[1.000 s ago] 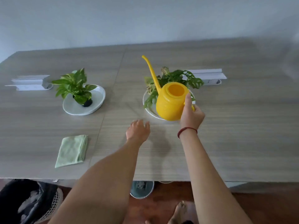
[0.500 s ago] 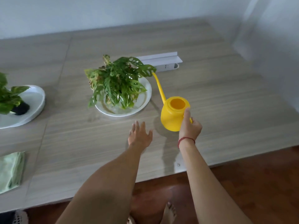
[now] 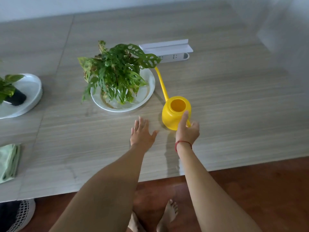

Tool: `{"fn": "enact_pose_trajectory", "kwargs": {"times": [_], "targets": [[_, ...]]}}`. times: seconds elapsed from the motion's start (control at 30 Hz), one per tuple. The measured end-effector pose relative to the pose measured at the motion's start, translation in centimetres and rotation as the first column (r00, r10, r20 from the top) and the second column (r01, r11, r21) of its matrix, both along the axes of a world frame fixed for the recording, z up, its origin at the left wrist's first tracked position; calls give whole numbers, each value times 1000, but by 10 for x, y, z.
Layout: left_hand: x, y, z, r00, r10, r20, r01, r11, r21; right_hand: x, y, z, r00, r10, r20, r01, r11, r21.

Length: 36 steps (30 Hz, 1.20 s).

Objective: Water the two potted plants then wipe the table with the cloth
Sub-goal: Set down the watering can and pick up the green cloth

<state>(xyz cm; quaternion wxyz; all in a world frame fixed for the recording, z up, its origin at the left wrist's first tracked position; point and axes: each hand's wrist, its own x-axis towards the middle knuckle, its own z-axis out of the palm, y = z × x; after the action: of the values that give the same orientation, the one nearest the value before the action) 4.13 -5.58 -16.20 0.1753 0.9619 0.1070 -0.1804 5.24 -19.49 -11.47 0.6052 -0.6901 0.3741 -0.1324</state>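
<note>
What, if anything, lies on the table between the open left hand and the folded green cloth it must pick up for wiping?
Nothing visible does. The left hand rests open on the table, and only bare tabletop runs from it to the cloth at the left edge. Both plant plates sit farther back, off that path.

Watering can (image 3: 173,114): stood on table (image 3: 234,106), right of holed-leaf plant (image 3: 115,72).
Cloth (image 3: 8,162): lay far left, near table's front edge.
</note>
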Motion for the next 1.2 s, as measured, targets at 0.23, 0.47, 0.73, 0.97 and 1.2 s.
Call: {"fn": "enact_pose_trajectory", "kwargs": {"times": [0.23,0.47,0.73,0.97,1.2], "targets": [[-25,40,33,996,89,18,-89,996,4,-3,32,39,917,250,311,-52,847,-529],[-89,175,70,923,372,94,-377,925,47,-38,187,33,615,789,12,-621,493,-608],[-184,358,74,817,569,100,-576,812,91,-111,372,23,278,928,-249,-845,113,-522],[-210,465,54,823,566,51,-569,819,71,-146,479,-3,201,895,-398,-955,89,-281],[-210,490,22,847,532,18,-531,847,-35,-164,534,-26,315,855,-412,-949,286,-132]]}}
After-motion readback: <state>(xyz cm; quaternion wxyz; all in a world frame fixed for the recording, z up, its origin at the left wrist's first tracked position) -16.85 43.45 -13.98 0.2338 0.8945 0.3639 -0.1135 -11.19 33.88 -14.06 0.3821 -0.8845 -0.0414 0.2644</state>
